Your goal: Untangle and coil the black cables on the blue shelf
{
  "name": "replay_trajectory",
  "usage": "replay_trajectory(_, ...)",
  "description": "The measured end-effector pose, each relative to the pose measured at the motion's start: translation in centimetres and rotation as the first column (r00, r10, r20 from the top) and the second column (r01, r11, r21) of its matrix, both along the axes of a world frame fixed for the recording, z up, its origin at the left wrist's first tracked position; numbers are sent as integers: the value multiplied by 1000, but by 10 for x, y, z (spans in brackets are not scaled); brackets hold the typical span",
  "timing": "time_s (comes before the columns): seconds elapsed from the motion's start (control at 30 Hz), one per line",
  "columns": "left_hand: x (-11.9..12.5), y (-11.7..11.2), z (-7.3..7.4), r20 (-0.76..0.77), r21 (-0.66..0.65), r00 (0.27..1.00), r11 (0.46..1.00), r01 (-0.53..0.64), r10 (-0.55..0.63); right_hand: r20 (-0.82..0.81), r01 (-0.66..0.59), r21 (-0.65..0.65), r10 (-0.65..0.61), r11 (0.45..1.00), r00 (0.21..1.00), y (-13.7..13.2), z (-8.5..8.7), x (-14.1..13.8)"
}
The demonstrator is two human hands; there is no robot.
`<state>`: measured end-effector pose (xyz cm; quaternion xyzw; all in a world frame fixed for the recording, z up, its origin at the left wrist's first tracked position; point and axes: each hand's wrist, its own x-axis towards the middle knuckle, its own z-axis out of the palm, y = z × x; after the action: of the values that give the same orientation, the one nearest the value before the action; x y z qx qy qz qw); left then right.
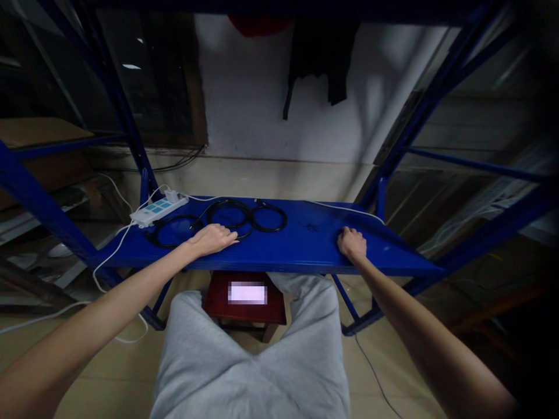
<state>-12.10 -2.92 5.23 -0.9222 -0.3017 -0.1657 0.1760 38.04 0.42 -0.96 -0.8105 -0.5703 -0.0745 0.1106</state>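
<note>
My left hand [215, 238] is closed on a black cable [245, 235], a piece of which sticks out past the fingers to the right. Coiled black cables lie around that hand: one coil [168, 245] to its left, another [227, 202] behind it, and a third [286, 220] to the right with its plug near the back edge. My right hand [351, 242] rests on the blue shelf [283, 253] with fingers curled; whatever they may hold is hidden. Between the hands lies a small pile of thin black strands [310, 227].
A white power strip [159, 208] with blue sockets sits at the shelf's left end, its white cord hanging down. Another white cord [345, 208] runs along the back right. Blue posts frame both sides. Below stands a red-brown stool [218, 302] with a blurred bright rectangle [247, 293].
</note>
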Motion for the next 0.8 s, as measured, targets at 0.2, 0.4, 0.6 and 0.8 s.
replay_trajectory(0.2, -28, 13, 27, 44, 33, 984, 984, -177, 175, 7, -7, 3, 7, 1000, 1000, 1, -1, 1)
replay_trajectory(0.4, 10, -15, 27, 125, 35, 984, 990, -136, 131, -1, 12, 3, -12, 1000, 1000, -1, 1, -3)
replay_trajectory(0.6, 101, -26, 8, -29, 128, 985, 976, 174, -171, -14, 10, -2, -10, 1000, 1000, -5, 4, -6)
replay_trajectory(0.8, 136, -6, -17, -51, 146, 968, 957, 249, -244, 9, -171, 115, 172, 978, 985, -13, 13, -17)
